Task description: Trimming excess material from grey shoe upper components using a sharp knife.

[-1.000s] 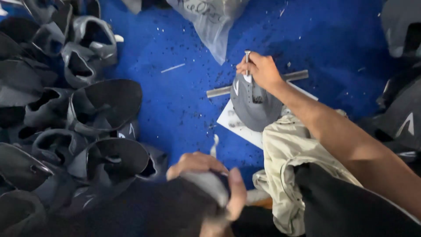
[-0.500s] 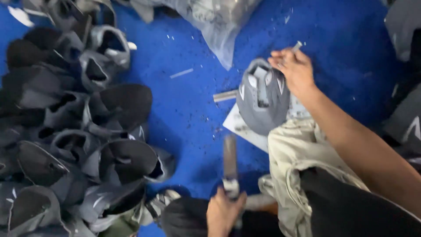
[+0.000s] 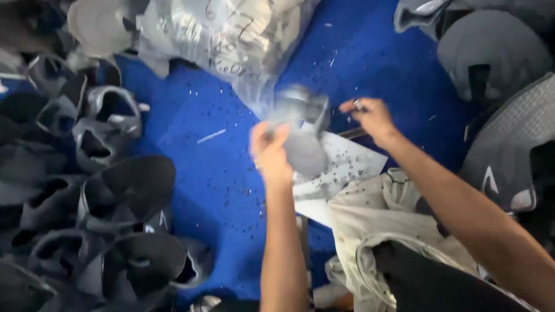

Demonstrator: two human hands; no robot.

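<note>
My left hand (image 3: 269,151) is raised over the blue floor and grips a grey shoe upper (image 3: 302,134), which is blurred by motion. To its right, my right hand (image 3: 374,120) pinches a small shiny metal piece (image 3: 358,105) between its fingertips, apart from the upper. Under both hands lies a white sheet of paper (image 3: 352,164) strewn with dark specks. My knee in light trousers (image 3: 381,222) is just below the sheet.
A pile of several dark grey shoe uppers (image 3: 110,196) fills the left side. More grey uppers (image 3: 491,58) lie at the right. A clear plastic bag (image 3: 231,40) of pale pieces sits at the top. The blue floor (image 3: 219,173) shows between them.
My left hand has risen from near my lap, where it held a stick-like tool, and now grips the grey upper. My right hand has come off the upper and holds the small metal piece.
</note>
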